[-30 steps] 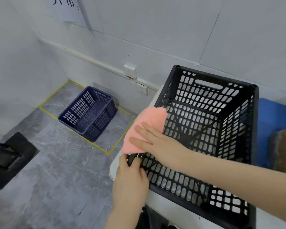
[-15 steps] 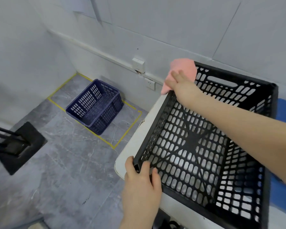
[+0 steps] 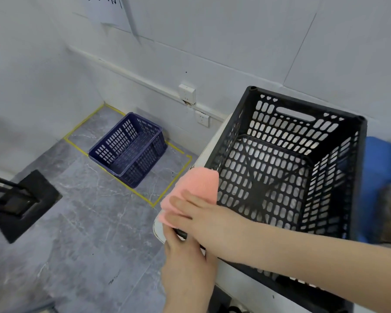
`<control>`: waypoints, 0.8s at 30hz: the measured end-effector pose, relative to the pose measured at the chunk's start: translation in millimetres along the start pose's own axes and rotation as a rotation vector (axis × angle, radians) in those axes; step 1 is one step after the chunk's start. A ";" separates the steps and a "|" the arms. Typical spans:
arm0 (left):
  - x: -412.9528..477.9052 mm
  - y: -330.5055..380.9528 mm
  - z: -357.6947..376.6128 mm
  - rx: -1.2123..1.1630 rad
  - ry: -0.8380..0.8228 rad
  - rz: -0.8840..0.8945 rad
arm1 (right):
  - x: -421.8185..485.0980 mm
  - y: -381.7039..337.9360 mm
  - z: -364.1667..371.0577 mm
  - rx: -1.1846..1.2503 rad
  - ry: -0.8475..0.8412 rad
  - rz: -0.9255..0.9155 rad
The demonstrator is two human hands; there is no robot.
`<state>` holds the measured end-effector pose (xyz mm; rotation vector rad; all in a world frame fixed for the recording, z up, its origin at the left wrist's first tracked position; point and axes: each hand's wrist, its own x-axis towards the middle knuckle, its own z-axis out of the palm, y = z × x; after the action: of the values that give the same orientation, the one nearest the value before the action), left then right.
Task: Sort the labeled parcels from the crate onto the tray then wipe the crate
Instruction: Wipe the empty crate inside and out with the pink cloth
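Pink cloth (image 3: 196,184) lies folded over the left wall of the black crate (image 3: 303,123), close to its near-left corner, with part of it hanging down the outside. The right grip (image 3: 203,213), a bare hand reaching in from the right, lies flat on the cloth: its fingers are straight and held close together, pointing left, and they press the cloth against the rim. Nothing is pinched or curled round.

The left grip (image 3: 185,265) comes up from the near edge, just under the right wrist. Its thumb and fingers curl over the crate's near-left corner and clasp the black rim there; the right forearm crosses over part of it, so how the far fingers lie cannot be told.

The crate stands upright on the white table (image 3: 242,288), with its left wall along the table's left edge and its perforated floor and walls open to view. The cloth is directly beneath the right grip and just beyond the left one.

To the right of the crate, touching or just beside it, is a blue surface (image 3: 379,154). Down on the grey floor to the far left sits a dark blue basket (image 3: 129,150) inside a rectangle of yellow tape (image 3: 174,181), and a black base plate (image 3: 25,199) lies nearer on the left.
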<state>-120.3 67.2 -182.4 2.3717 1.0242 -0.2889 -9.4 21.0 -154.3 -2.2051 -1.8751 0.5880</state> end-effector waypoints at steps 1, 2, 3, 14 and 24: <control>-2.0 0.5 0.1 0.013 0.015 0.000 | -1.2 4.7 0.2 -0.021 0.039 -0.056; -4.2 0.6 0.7 0.022 0.039 -0.001 | -1.4 10.3 -1.0 -0.068 0.089 -0.105; -5.8 -0.3 2.8 0.034 0.070 0.005 | -1.1 18.3 -2.2 -0.156 0.134 -0.131; 5.0 1.9 4.8 0.349 0.365 0.388 | 15.0 156.2 -60.2 -0.316 0.194 0.242; 16.1 7.6 25.6 0.314 0.240 0.899 | 46.8 173.9 -82.3 -0.213 0.215 0.556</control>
<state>-103.3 58.6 -207.1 2.9213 -0.0883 0.1927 187.3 44.0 -156.0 -2.8154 -1.2630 0.2140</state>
